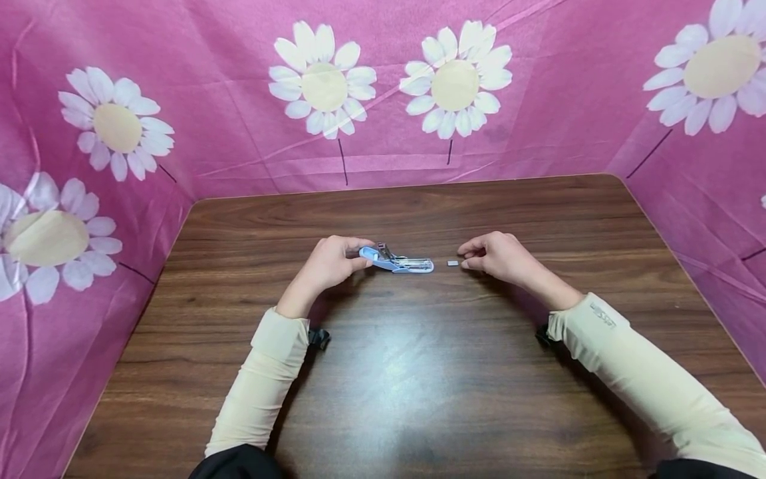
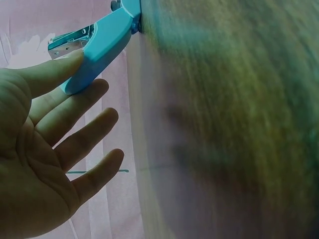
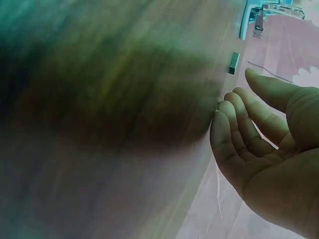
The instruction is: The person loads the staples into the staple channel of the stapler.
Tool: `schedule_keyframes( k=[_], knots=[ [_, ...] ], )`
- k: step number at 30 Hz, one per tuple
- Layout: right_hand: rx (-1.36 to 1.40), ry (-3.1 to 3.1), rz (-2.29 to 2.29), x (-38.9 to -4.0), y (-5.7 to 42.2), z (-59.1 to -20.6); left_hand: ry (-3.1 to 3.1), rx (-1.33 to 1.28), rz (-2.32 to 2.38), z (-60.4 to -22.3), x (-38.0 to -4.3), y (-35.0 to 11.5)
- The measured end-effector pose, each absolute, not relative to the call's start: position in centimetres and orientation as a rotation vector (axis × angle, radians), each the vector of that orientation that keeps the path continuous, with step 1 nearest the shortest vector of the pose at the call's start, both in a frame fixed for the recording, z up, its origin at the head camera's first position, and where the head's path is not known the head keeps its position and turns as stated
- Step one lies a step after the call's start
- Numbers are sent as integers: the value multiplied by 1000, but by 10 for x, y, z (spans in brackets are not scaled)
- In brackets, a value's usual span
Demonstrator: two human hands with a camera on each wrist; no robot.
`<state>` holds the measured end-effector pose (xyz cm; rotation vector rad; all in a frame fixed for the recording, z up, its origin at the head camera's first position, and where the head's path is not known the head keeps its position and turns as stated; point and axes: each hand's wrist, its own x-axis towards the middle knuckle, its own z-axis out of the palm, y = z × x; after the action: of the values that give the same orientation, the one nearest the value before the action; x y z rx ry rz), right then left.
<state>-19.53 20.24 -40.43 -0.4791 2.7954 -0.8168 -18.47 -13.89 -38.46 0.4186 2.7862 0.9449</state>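
Observation:
A light-blue stapler (image 1: 413,266) lies opened on the table, its top arm tilted up to the left and its metal staple channel exposed. My left hand (image 1: 332,263) pinches the raised end between thumb and fingers; in the left wrist view the other fingers spread free of the stapler (image 2: 105,47). Just off the stapler's right tip is a small grey block of staples (image 1: 453,263). My right hand (image 1: 498,256) is right beside that block, fingers loosely bent and thumb apart from them. The right wrist view shows a gap between the staples (image 3: 233,63) and the fingertips (image 3: 251,72).
The brown wood-grain table (image 1: 395,386) extends around both hands, with its far edge behind them. A pink cloth (image 1: 233,100) printed with white daisies hangs behind the table and along both sides. Dark straps with small black fittings (image 1: 319,338) are at the wrists.

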Motion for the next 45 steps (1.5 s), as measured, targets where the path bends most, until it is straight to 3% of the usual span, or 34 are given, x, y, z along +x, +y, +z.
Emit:
schedule_keyframes(
  k=[45],
  knots=[
    [-643,2937,-599,-197,184,-410,2794,404,925,-385,-185,-139]
  ],
)
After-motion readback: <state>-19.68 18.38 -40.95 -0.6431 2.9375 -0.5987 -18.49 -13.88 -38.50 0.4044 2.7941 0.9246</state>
